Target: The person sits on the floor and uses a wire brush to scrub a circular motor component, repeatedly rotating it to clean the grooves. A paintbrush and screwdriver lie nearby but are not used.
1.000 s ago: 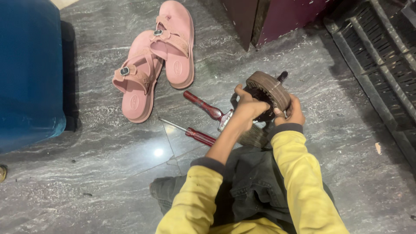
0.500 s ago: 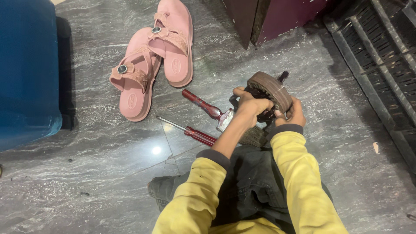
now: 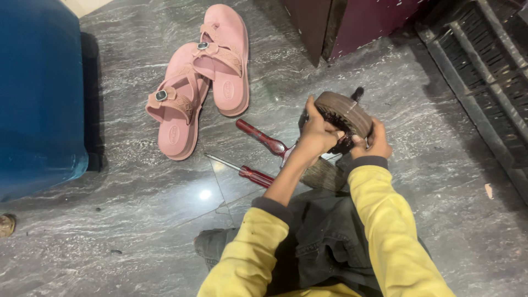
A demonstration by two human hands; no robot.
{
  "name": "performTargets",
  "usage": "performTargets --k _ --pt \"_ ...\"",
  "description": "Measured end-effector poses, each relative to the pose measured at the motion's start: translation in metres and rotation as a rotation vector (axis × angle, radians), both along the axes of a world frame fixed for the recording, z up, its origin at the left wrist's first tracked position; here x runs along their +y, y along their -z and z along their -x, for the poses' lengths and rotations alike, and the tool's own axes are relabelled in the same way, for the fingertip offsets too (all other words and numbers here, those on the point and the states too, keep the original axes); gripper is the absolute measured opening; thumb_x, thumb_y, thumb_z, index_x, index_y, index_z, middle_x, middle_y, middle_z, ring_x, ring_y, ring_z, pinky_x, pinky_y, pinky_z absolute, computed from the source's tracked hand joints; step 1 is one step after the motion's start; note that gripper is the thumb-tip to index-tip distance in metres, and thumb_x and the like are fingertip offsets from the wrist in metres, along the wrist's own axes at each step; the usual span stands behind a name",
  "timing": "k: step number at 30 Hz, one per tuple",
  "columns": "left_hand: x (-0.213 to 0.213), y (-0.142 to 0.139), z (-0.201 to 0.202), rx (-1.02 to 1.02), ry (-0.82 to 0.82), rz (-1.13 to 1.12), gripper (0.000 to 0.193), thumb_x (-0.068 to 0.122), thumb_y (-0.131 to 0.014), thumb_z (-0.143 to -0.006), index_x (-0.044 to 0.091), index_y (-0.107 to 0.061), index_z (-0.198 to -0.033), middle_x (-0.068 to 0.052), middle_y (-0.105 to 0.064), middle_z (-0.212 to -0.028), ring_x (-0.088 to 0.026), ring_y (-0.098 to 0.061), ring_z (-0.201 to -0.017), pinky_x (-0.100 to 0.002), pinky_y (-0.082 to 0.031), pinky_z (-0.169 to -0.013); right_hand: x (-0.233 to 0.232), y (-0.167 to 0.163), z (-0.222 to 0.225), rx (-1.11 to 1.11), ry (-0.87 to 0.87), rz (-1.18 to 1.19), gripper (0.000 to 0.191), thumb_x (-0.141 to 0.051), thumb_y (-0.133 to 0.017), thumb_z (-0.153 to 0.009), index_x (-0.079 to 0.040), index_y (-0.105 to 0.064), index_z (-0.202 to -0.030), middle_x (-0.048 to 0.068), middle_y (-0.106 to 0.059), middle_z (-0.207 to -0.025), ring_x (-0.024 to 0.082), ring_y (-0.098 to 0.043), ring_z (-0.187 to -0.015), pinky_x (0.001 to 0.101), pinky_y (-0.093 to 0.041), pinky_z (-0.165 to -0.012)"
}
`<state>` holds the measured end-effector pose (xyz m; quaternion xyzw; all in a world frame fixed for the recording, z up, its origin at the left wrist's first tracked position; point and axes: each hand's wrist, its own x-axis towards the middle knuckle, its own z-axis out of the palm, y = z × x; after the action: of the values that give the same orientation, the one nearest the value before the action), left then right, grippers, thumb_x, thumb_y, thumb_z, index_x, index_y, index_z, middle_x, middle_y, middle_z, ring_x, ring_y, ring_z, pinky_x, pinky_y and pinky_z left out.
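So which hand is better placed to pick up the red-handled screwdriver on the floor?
Probably the left hand. The screwdriver lies on its side of the body. The right hand sits on the far side of the round metal part that both hands grip.

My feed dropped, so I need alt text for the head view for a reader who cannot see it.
Both hands, left hand and right hand, hold a round, ribbed brown motor part above a grey marble floor. Two red-handled screwdrivers lie on the floor beside it, with a pair of pink sandals beyond.
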<state>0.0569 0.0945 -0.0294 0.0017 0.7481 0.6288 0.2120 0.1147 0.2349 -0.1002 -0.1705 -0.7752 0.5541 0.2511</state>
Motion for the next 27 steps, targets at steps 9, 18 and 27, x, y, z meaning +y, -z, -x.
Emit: performTargets --k 9,18,27 --pt "0.009 -0.006 0.017 0.135 0.197 0.132 0.13 -0.006 -0.07 -0.078 0.015 0.032 -0.155 -0.014 -0.071 -0.091 -0.024 -0.072 -0.085 -0.036 -0.057 -0.079 0.008 0.006 0.006 0.022 -0.014 0.004 0.056 0.015 -0.069 -0.084 -0.003 -0.054 -0.135 0.012 -0.071 -0.124 0.014 -0.065 -0.116 0.0249 -0.048 -0.101" --pt "0.01 -0.023 -0.003 0.418 0.096 0.268 0.122 -0.004 -0.069 -0.073 0.012 0.017 -0.158 -0.013 -0.071 -0.076 -0.031 -0.074 -0.074 -0.04 -0.059 -0.077 0.01 0.004 0.01 0.068 -0.088 0.021 0.057 0.014 -0.071 -0.084 -0.001 -0.05 -0.134 0.014 -0.068 -0.124 0.017 -0.064 -0.118 0.0264 -0.046 -0.103" --pt "0.022 -0.022 -0.016 0.417 -0.027 0.273 0.111 -0.003 -0.068 -0.079 0.011 0.008 -0.158 -0.022 -0.07 -0.079 -0.038 -0.073 -0.074 -0.046 -0.058 -0.074 0.003 -0.01 0.002 -0.117 0.052 -0.041 0.047 0.005 -0.079 -0.084 -0.001 -0.058 -0.125 0.012 -0.075 -0.109 0.016 -0.068 -0.099 0.0263 -0.051 -0.086"
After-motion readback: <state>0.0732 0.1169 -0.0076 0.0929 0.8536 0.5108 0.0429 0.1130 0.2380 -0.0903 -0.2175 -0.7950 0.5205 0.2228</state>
